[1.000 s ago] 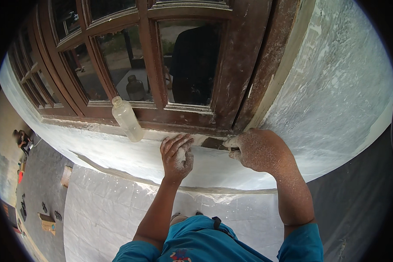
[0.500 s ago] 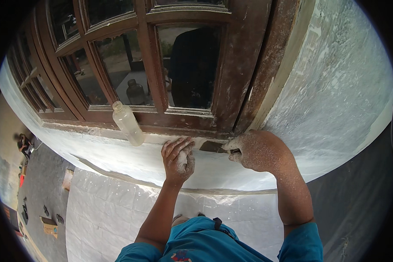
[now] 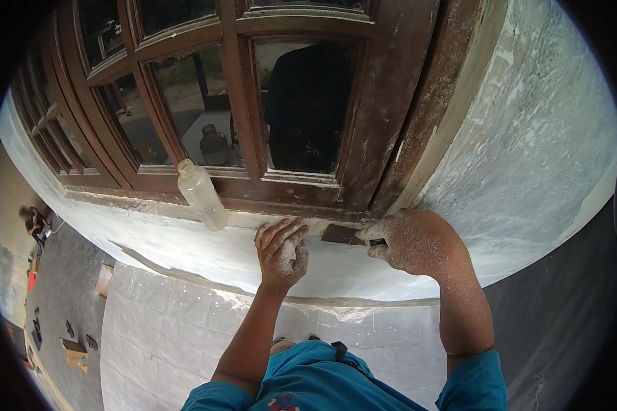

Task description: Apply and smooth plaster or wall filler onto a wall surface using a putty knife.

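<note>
My right hand [image 3: 418, 243], coated in white dust, grips a putty knife [image 3: 339, 234], its dark flat blade lying along the pale sill [image 3: 247, 220] below the wooden window. My left hand [image 3: 281, 253] is at the sill's edge left of the blade, fingers bent and together around whitish material; whether that is a lump or just coating is unclear. A translucent plastic bottle [image 3: 202, 195], uncapped, stands on the sill to the left of my left hand.
A brown glazed window [image 3: 363, 137] sits above the whitish wall [image 3: 521, 151]. Below are a grey tiled floor [image 3: 171, 329] and my feet. At far left, another person [image 3: 35, 222] crouches near a cardboard box [image 3: 75, 355], footwear [image 3: 91, 341] and other small objects.
The view has shifted slightly, with window and bottle appearing a little lower. My right hand and the blade have moved a small amount along the sill; my left hand keeps its bent grip.
</note>
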Available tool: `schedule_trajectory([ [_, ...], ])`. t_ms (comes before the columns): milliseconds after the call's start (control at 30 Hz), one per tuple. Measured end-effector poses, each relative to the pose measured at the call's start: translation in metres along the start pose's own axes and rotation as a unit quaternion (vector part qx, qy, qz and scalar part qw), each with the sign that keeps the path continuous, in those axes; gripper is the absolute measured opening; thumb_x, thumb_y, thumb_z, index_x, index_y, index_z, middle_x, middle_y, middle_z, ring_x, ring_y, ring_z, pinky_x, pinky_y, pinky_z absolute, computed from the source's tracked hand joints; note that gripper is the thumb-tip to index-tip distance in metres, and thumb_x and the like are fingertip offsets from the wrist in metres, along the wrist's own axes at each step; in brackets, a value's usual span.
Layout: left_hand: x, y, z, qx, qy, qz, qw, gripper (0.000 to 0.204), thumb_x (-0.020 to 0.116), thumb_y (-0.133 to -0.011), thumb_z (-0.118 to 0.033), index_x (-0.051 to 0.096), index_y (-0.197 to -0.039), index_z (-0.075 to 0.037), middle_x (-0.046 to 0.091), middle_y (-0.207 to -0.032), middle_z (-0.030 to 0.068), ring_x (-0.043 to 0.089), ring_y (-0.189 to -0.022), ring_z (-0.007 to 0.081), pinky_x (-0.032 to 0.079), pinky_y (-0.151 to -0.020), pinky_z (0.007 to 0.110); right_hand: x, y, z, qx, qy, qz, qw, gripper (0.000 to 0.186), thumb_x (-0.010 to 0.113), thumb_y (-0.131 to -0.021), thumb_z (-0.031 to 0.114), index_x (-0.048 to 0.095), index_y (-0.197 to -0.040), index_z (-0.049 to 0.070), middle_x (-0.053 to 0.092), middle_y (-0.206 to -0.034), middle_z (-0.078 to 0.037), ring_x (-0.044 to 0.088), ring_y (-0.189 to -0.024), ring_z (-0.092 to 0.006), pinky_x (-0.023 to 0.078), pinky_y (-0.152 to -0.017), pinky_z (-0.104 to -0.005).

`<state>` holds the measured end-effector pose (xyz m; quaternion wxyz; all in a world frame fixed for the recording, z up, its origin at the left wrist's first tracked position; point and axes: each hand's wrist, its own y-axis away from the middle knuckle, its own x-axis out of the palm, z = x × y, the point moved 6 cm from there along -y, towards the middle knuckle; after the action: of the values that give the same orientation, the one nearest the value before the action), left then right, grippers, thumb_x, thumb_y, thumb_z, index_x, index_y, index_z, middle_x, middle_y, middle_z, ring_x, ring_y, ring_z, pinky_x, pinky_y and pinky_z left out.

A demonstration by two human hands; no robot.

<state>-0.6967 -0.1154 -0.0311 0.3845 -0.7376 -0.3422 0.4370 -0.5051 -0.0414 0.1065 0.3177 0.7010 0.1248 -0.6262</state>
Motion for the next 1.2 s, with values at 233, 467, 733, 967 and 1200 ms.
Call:
schedule_trajectory([
  [233,-0.002,0.001,-0.002,-0.001,-0.003,0.000,1.000,0.033,0.066,-0.075,-0.004,0.075,-0.105,-0.013,0.070,-0.123,-0.0010,0.060,-0.121,0.0194,0.037,-0.109,0.046,0.003,0.002,0.007,-0.049,-0.015,-0.067,0.996,0.026,0.069,-0.089,0.026,0.075,-0.111,0.014,0.074,-0.094,-0.015,0.073,-0.086,-0.0306,0.058,-0.078,-0.0421],
  [467,-0.002,-0.002,-0.001,-0.001,-0.002,0.003,1.000,0.032,0.067,-0.076,-0.003,0.075,-0.105,-0.013,0.070,-0.124,-0.0006,0.060,-0.120,0.0195,0.037,-0.109,0.045,-0.007,0.002,0.018,-0.023,0.014,-0.050,0.998,0.029,0.071,-0.089,0.027,0.076,-0.116,0.018,0.075,-0.098,-0.011,0.073,-0.087,-0.0278,0.058,-0.078,-0.0403],
  [733,-0.003,-0.002,-0.005,0.000,0.002,0.000,1.000,0.032,0.066,-0.077,-0.003,0.075,-0.107,-0.012,0.070,-0.124,-0.0001,0.060,-0.121,0.0205,0.036,-0.110,0.045,-0.001,0.004,0.020,-0.045,0.012,-0.068,0.997,0.028,0.072,-0.087,0.024,0.076,-0.114,0.017,0.075,-0.099,-0.012,0.073,-0.086,-0.0285,0.059,-0.077,-0.0403],
  [967,-0.003,-0.002,-0.003,-0.008,0.004,0.005,1.000,0.033,0.066,-0.078,-0.003,0.075,-0.108,-0.012,0.069,-0.124,0.0003,0.059,-0.122,0.0210,0.037,-0.110,0.046,-0.005,0.005,0.026,-0.041,0.020,-0.065,0.997,0.030,0.072,-0.087,0.024,0.075,-0.116,0.016,0.075,-0.100,-0.012,0.074,-0.085,-0.0293,0.060,-0.076,-0.0413],
  [1200,-0.003,-0.001,-0.003,-0.006,0.004,0.017,1.000,0.032,0.065,-0.078,-0.003,0.075,-0.108,-0.012,0.069,-0.125,0.0001,0.059,-0.122,0.0212,0.037,-0.110,0.047,0.000,0.004,0.021,-0.042,0.014,-0.082,0.996,0.030,0.073,-0.086,0.024,0.075,-0.114,0.014,0.075,-0.098,-0.015,0.073,-0.083,-0.0298,0.060,-0.076,-0.0412],
])
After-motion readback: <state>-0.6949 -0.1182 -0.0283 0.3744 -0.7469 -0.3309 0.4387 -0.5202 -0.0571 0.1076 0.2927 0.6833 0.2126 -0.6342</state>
